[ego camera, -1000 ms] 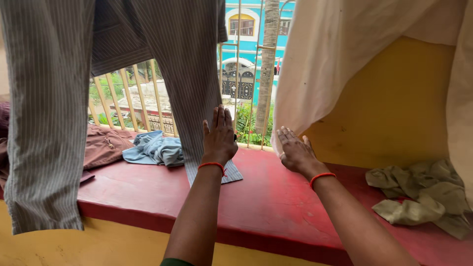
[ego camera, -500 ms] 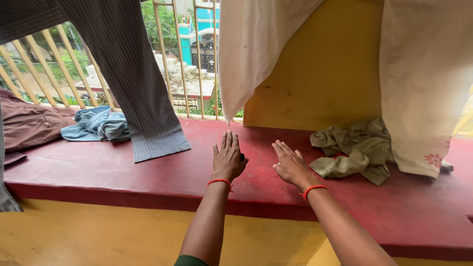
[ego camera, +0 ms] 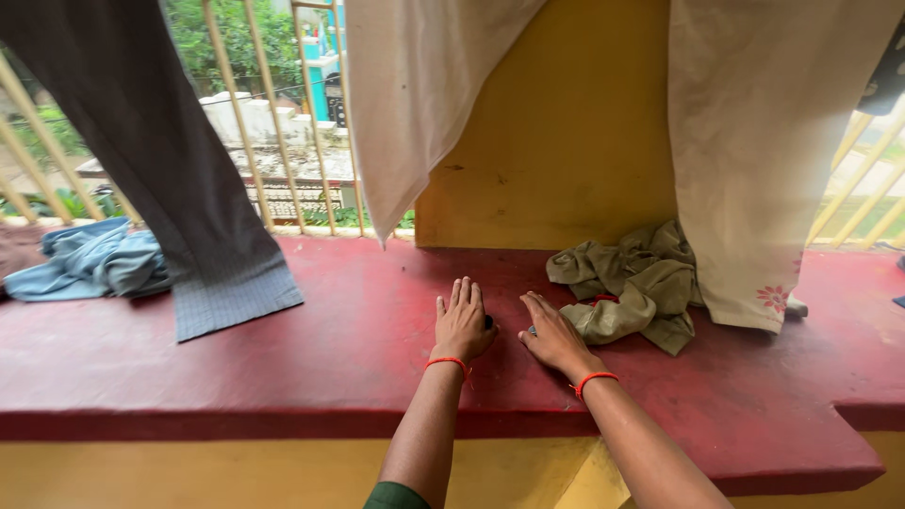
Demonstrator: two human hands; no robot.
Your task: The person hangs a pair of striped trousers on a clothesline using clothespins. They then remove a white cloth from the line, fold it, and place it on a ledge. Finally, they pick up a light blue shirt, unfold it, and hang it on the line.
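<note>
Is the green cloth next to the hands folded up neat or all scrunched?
Scrunched. The green cloth lies in a rumpled heap on the red ledge, with creases running every way and no flat folded edges, just beside the right hand.

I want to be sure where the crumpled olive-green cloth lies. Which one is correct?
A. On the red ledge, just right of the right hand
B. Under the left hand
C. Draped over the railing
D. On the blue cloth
A: the olive-green cloth lies crumpled on the red ledge, just right of the right hand, whose fingers nearly reach it.

I see a red ledge (ego camera: 283, 358), an olive-green crumpled cloth (ego camera: 632, 283), grey striped trousers (ego camera: 189, 217), a light blue garment (ego camera: 90, 264) and a yellow wall (ego camera: 566, 141).
</note>
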